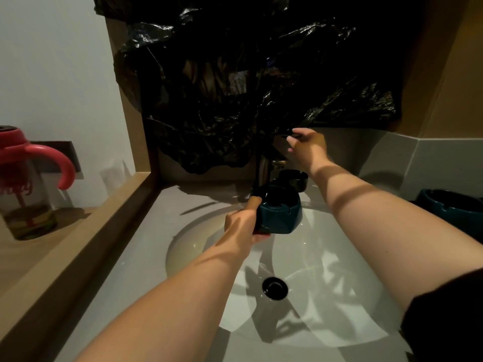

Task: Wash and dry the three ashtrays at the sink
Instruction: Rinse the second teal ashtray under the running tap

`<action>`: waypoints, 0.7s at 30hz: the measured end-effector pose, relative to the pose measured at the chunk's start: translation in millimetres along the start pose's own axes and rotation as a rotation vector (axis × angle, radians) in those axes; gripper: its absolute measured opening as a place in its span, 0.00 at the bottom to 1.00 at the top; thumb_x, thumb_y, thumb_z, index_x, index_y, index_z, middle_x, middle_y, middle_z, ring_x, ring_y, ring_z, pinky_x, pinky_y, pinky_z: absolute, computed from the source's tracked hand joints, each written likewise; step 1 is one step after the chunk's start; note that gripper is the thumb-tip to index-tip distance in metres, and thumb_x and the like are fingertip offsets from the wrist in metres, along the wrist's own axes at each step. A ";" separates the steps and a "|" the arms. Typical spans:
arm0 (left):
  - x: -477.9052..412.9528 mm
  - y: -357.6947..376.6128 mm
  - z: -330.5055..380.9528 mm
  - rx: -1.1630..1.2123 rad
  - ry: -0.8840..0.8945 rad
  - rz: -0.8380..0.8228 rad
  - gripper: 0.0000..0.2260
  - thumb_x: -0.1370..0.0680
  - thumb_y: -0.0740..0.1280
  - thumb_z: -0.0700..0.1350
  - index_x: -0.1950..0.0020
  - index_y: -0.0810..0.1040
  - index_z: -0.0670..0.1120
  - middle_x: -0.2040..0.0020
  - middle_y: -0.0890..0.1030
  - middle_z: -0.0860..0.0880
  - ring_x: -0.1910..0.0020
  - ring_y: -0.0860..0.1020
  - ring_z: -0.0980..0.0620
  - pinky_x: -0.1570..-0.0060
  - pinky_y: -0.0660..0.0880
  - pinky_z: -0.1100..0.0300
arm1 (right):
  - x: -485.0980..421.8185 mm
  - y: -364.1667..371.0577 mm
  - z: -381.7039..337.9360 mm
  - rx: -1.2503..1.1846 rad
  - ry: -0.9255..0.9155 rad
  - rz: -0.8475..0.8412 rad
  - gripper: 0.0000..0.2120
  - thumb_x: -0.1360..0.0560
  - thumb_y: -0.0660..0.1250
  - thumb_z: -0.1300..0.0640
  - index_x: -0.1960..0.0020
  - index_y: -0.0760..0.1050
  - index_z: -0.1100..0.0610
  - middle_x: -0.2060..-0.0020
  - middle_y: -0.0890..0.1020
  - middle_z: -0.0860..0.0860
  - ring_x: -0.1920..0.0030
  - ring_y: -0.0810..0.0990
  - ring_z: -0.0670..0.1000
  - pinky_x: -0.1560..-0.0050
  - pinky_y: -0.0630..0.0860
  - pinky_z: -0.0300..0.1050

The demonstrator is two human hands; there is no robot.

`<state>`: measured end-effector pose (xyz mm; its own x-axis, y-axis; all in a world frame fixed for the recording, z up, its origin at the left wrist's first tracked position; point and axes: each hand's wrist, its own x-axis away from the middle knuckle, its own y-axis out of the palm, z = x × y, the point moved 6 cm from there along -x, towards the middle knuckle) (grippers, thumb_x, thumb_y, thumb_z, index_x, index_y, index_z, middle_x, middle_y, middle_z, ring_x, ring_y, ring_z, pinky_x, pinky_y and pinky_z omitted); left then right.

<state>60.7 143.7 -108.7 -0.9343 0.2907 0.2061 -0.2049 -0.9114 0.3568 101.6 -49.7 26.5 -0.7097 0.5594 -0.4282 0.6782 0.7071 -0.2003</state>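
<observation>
Two bare forearms reach out over a white sink [339,309] with a black drain [275,288]. Above the far side of the basin, the left hand [240,226] grips a teal ashtray [279,212]. It is glossy and squarish, with notches in its rim and a dark inside, and it is tilted on its side. The fingers curl round its left edge.

Behind the sink, the right hand [307,146] pinches a dark faucet lever [289,136] between fingers and thumb. A black ashtray [294,178] sits on the table just behind the basin, below that hand. A second teal ashtray [449,207] rests on the table to the right of the sink, well apart from both hands.

Crumpled black plastic sheet [248,87] hangs on the wall behind the sink. A clear cup with a pink handle [28,184] stands on a wooden ledge to the sink's left.
</observation>
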 end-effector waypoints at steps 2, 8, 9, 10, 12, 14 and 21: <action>-0.4 0.6 -0.3 0.001 0.003 -0.010 0.10 0.23 0.69 0.49 0.47 0.75 0.45 0.54 0.81 0.43 0.53 0.81 0.45 0.61 0.80 0.53 | -3.7 -2.9 -2.1 0.055 -0.042 0.031 0.15 0.27 0.71 0.59 0.41 0.78 0.59 0.51 0.83 0.56 0.54 0.81 0.51 0.44 0.77 0.45; -1.1 -1.2 -1.6 -0.009 0.008 0.001 0.08 0.23 0.69 0.50 0.52 0.75 0.47 0.53 0.82 0.43 0.51 0.81 0.44 0.59 0.81 0.52 | -4.7 -5.5 -16.1 0.169 -0.133 -0.033 0.14 0.29 0.73 0.54 0.44 0.81 0.56 0.49 0.83 0.52 0.48 0.80 0.47 0.43 0.73 0.37; -1.1 -1.4 -1.3 -0.009 0.010 0.005 0.08 0.24 0.69 0.50 0.52 0.75 0.47 0.53 0.82 0.43 0.50 0.81 0.44 0.59 0.81 0.53 | -4.3 -5.7 -17.6 0.174 -0.140 -0.034 0.13 0.28 0.72 0.55 0.44 0.82 0.57 0.49 0.83 0.52 0.47 0.80 0.47 0.43 0.73 0.37; -0.8 -1.4 -0.9 -0.011 0.011 0.008 0.08 0.24 0.69 0.50 0.53 0.75 0.47 0.52 0.82 0.42 0.50 0.81 0.44 0.59 0.81 0.53 | -4.3 -5.9 -19.2 0.181 -0.152 -0.031 0.12 0.27 0.72 0.56 0.44 0.82 0.57 0.49 0.83 0.53 0.47 0.80 0.48 0.43 0.72 0.36; 0.2 -1.2 -0.6 -0.017 0.010 0.010 0.08 0.23 0.69 0.51 0.52 0.75 0.48 0.51 0.82 0.42 0.50 0.81 0.44 0.61 0.81 0.53 | -4.7 -5.5 -22.1 0.203 -0.174 -0.032 0.12 0.26 0.70 0.56 0.44 0.82 0.58 0.49 0.84 0.54 0.46 0.80 0.49 0.42 0.73 0.38; 0.3 -1.1 -0.2 -0.019 0.008 0.011 0.08 0.24 0.69 0.51 0.51 0.75 0.47 0.51 0.82 0.42 0.50 0.81 0.44 0.62 0.81 0.54 | -6.2 -4.5 -24.9 0.224 -0.180 -0.032 0.11 0.26 0.70 0.56 0.45 0.82 0.58 0.49 0.84 0.54 0.45 0.80 0.49 0.40 0.73 0.40; 2.1 0.8 -1.2 -0.035 -0.006 0.001 0.12 0.24 0.69 0.51 0.45 0.75 0.45 0.52 0.81 0.43 0.51 0.81 0.44 0.62 0.81 0.54 | -12.8 0.0 -36.6 0.295 -0.191 -0.018 0.09 0.25 0.68 0.58 0.47 0.82 0.60 0.50 0.84 0.54 0.45 0.80 0.50 0.44 0.71 0.36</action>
<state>58.3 143.3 -109.1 -0.9328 0.2911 0.2124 -0.2137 -0.9215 0.3242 103.7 -41.0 64.2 -0.6925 0.4374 -0.5737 0.7115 0.5452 -0.4432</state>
